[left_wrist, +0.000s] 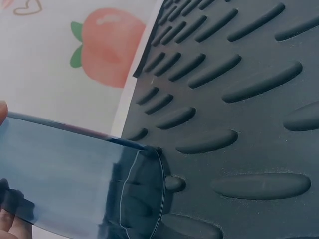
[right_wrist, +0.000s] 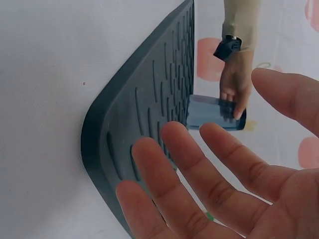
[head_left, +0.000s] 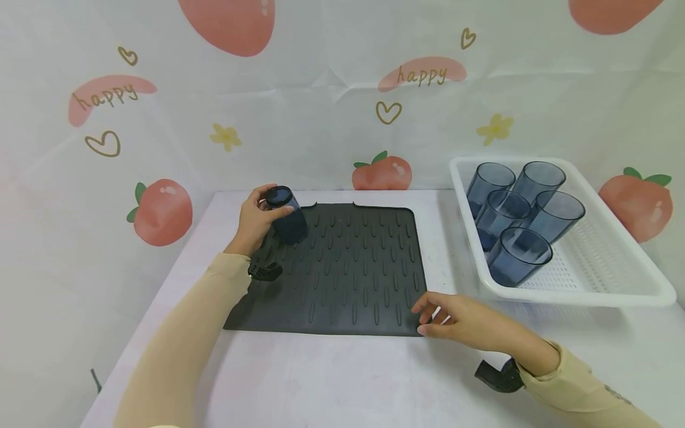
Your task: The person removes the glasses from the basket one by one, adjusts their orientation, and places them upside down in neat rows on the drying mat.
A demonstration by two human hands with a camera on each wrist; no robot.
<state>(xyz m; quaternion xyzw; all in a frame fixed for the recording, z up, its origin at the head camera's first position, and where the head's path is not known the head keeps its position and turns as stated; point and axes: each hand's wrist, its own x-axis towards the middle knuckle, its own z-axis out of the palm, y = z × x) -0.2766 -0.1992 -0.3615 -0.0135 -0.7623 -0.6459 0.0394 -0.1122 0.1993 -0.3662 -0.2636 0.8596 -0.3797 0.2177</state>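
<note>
A blue-tinted glass tumbler stands on the far left corner of the black ribbed mat, tilted slightly or seen at an angle. My left hand grips it near the top, thumb on one side and fingers on the other. The left wrist view shows the clear wall of this tumbler with its lower end at the mat's ridges. Over by the mat's near right corner, my right hand holds nothing. Its loosely bent fingers are spread apart in the right wrist view; whether they touch the mat I cannot tell.
A white plastic basket sits at the right, with several more blue tumblers grouped along its left side. The white tabletop runs in front of the mat. A printed cloth wall rises just behind the table.
</note>
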